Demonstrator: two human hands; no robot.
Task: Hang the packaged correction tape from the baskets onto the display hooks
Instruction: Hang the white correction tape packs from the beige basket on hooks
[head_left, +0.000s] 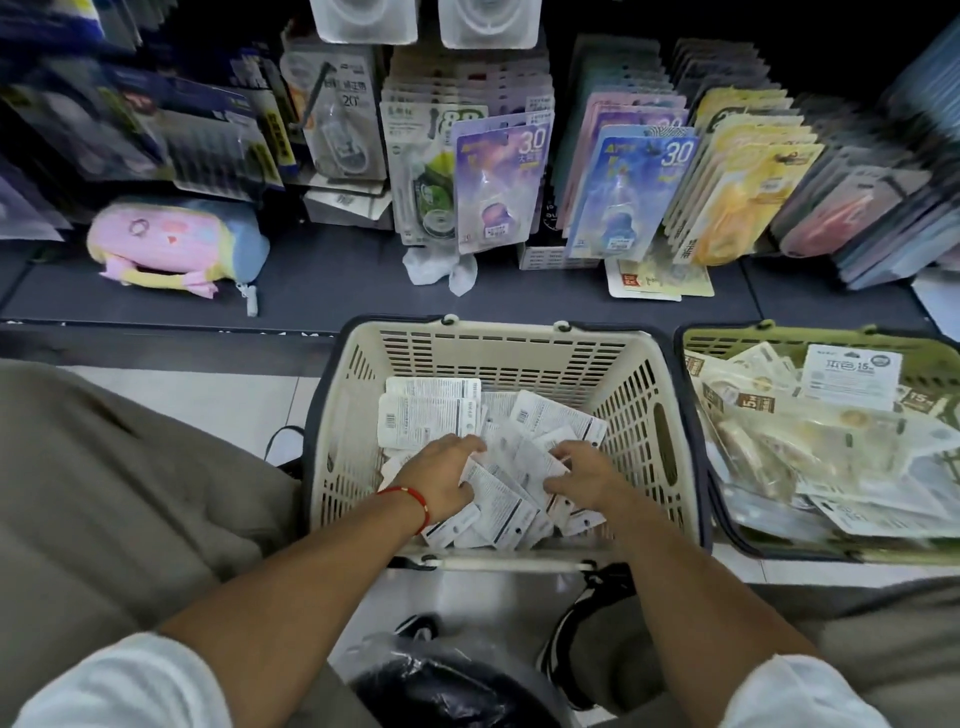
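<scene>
Reaching down into the cream basket (613, 364), I pinch correction tape packs (498, 483) from the face-down pile between my left hand (441, 478) and right hand (584, 473), gathering them so they can go up onto the hooks beyond my fingertips.

Two baskets (519, 353), two hands (441, 478)

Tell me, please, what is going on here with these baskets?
A person is restocking correction tape. Both hands are down in the cream basket: the left hand and right hand are sorting through the white packs lying face down there. Nothing has been lifted out yet. A green basket of other packs waits to the right, and the hooks' rows hang above.
</scene>
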